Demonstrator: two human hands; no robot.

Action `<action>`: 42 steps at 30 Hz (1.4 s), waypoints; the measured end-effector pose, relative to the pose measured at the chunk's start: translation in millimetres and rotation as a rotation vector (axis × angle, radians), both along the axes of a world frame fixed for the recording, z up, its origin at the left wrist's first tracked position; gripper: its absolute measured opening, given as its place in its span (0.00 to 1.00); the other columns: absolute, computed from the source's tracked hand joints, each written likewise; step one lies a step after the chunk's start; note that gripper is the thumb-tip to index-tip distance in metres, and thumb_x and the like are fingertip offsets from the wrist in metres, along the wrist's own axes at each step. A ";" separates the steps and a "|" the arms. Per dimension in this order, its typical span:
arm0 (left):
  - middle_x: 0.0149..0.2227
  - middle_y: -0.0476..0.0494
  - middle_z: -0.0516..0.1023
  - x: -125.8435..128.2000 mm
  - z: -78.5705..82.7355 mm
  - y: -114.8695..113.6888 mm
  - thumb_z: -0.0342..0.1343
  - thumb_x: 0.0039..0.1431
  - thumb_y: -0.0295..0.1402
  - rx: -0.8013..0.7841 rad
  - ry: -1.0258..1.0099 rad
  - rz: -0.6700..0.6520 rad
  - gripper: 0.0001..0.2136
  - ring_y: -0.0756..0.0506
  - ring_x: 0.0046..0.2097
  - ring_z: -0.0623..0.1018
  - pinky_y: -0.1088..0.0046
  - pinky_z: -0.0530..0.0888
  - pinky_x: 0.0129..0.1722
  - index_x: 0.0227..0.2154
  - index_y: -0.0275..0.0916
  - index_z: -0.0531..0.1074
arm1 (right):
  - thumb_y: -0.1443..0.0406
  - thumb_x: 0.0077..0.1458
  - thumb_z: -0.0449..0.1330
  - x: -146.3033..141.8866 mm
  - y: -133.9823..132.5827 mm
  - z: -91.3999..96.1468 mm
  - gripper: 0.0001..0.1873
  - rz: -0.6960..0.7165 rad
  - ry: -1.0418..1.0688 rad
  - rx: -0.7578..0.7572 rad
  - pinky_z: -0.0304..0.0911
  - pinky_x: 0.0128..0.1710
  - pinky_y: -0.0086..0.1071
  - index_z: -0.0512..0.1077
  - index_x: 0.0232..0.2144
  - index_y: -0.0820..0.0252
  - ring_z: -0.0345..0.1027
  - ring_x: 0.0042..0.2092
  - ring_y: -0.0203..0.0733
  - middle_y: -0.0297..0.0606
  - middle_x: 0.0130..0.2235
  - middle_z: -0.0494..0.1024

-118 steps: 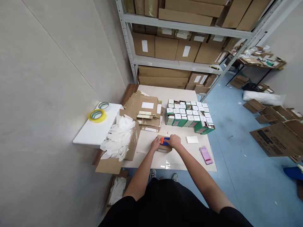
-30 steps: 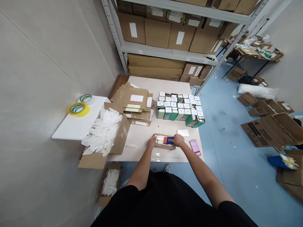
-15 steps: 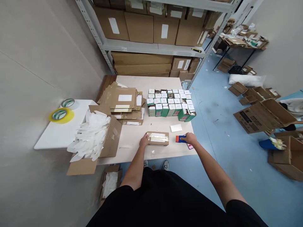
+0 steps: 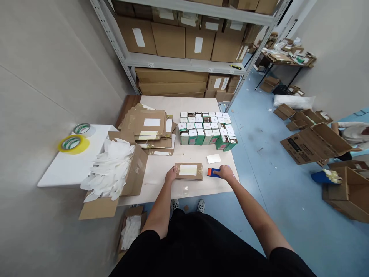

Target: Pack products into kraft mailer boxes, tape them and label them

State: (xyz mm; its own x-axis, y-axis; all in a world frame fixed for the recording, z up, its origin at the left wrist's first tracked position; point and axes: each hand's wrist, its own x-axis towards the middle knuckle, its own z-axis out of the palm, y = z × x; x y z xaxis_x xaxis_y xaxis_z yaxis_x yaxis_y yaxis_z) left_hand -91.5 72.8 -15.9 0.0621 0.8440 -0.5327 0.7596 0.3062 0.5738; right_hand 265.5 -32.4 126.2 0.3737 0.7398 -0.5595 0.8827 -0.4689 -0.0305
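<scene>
Right hand (image 4: 225,172), closed on tape dispenser (image 4: 213,173), is now moved off box (image 4: 188,177); label (image 4: 188,169) left uncovered, box gripped by left hand (image 4: 171,174).

Nothing can be read. The white label (image 4: 188,170) on the cardboard box (image 4: 190,177) below centre shows no legible print. Tags (image 4: 150,65) on the metal shelf (image 4: 173,64) at upper centre, marks atop the white-and-green boxes (image 4: 206,129) right of centre, and the dark printed panel (image 4: 294,145) on the large open carton (image 4: 309,139) at right are too small to decipher.
</scene>
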 end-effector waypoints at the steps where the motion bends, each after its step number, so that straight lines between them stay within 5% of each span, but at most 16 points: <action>1: 0.60 0.39 0.78 -6.3 0.8 1.9 0.37 0.71 0.53 -0.008 -0.005 0.009 0.29 0.36 0.61 0.77 0.62 0.72 0.57 0.59 0.45 0.74 | 0.42 0.58 0.63 -10.1 2.7 2.4 0.29 0.010 0.009 0.019 0.65 0.37 0.33 0.79 0.42 0.62 0.78 0.47 0.53 0.51 0.45 0.83; 7: 0.54 0.30 0.81 -57.3 10.2 24.5 0.48 0.67 0.53 -0.068 -0.004 0.121 0.26 0.31 0.60 0.78 0.58 0.74 0.56 0.52 0.39 0.78 | 0.39 0.58 0.60 -79.1 29.6 17.7 0.30 0.068 0.036 0.134 0.66 0.39 0.32 0.80 0.39 0.60 0.79 0.46 0.52 0.50 0.43 0.84; 11: 0.59 0.28 0.77 -82.9 25.1 40.5 0.56 0.63 0.51 -0.010 -0.039 0.215 0.28 0.32 0.63 0.75 0.58 0.71 0.61 0.58 0.37 0.74 | 0.39 0.59 0.60 -124.4 51.7 31.5 0.30 0.124 0.023 0.161 0.67 0.41 0.32 0.80 0.39 0.59 0.79 0.47 0.52 0.50 0.43 0.84; 17: 0.63 0.40 0.75 -80.2 48.9 43.4 0.52 0.68 0.53 0.121 -0.312 0.154 0.28 0.41 0.62 0.76 0.70 0.71 0.59 0.64 0.44 0.69 | 0.40 0.60 0.60 -204.1 86.1 45.4 0.31 0.218 0.047 0.177 0.68 0.45 0.34 0.80 0.45 0.62 0.77 0.51 0.53 0.53 0.48 0.83; 22: 0.69 0.39 0.66 -72.5 53.1 38.3 0.49 0.70 0.51 0.118 -0.339 0.173 0.29 0.39 0.68 0.69 0.66 0.67 0.65 0.68 0.41 0.63 | 0.44 0.59 0.62 -241.1 107.6 51.0 0.30 0.241 0.070 0.141 0.68 0.46 0.35 0.79 0.47 0.64 0.77 0.52 0.53 0.55 0.50 0.82; 28: 0.65 0.41 0.72 -64.2 48.0 31.0 0.43 0.72 0.51 0.138 -0.291 0.210 0.28 0.40 0.65 0.73 0.65 0.70 0.62 0.68 0.43 0.62 | 0.44 0.58 0.63 -234.5 110.9 55.3 0.31 0.251 0.069 0.127 0.69 0.48 0.35 0.79 0.48 0.64 0.77 0.54 0.54 0.56 0.50 0.82; 33: 0.64 0.38 0.74 -30.6 48.3 18.2 0.43 0.73 0.49 0.126 -0.275 0.217 0.28 0.40 0.63 0.75 0.65 0.70 0.61 0.68 0.41 0.61 | 0.42 0.56 0.65 -209.2 105.2 57.2 0.32 0.243 0.059 0.115 0.69 0.47 0.35 0.79 0.49 0.63 0.77 0.53 0.55 0.56 0.50 0.82; 38: 0.64 0.38 0.74 15.4 46.5 2.3 0.39 0.74 0.48 0.130 -0.245 0.168 0.27 0.40 0.63 0.74 0.64 0.69 0.62 0.69 0.40 0.59 | 0.43 0.51 0.68 -155.2 95.6 57.0 0.31 0.197 0.061 0.095 0.68 0.41 0.33 0.80 0.44 0.61 0.79 0.49 0.53 0.53 0.46 0.83; 42: 0.65 0.36 0.72 29.0 45.7 -3.2 0.39 0.74 0.48 0.120 -0.193 0.168 0.28 0.39 0.64 0.74 0.64 0.69 0.62 0.70 0.40 0.58 | 0.39 0.48 0.69 -91.7 75.5 55.0 0.32 0.103 0.041 0.085 0.67 0.35 0.32 0.80 0.39 0.61 0.79 0.43 0.53 0.51 0.41 0.83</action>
State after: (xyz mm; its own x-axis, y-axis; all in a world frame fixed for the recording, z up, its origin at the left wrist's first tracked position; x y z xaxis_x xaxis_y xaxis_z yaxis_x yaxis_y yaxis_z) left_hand -62.4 69.6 29.8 0.0072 0.9074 -0.4202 0.5770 0.3395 0.7428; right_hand 173.9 43.0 181.2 0.2715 0.8184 -0.5065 0.9231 -0.3703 -0.1036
